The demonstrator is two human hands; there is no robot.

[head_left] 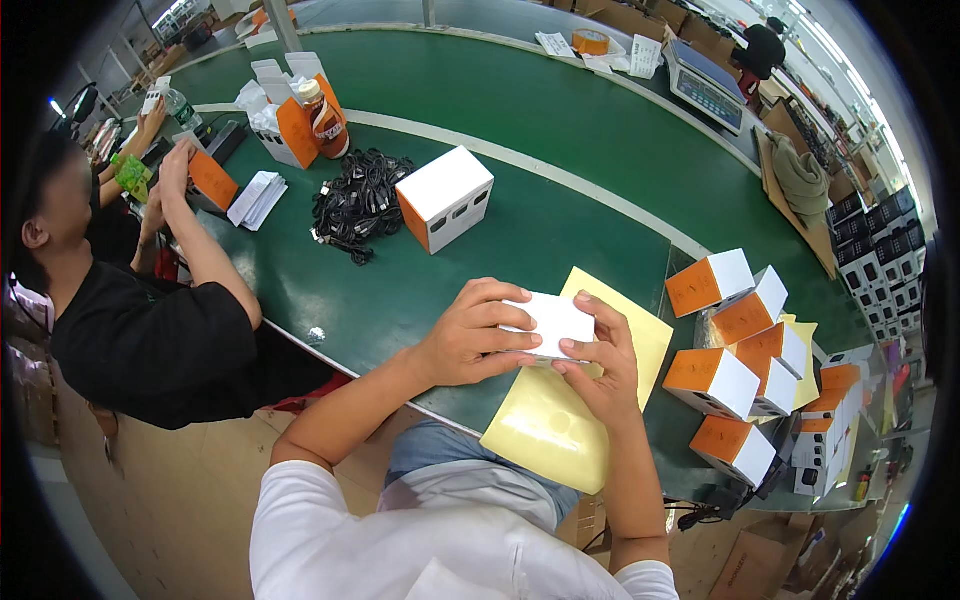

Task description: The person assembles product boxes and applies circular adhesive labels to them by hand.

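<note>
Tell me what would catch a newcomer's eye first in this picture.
Both hands, the left hand and right hand, grip a small white box over a yellow sheet at centre. Orange-and-white boxes pile up to the right, and a black cable bundle lies on the green belt.

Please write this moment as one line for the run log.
left hand: holds white box | right hand: holds same box | under: yellow sheet | right: orange-white boxes | surface: green table
</note>
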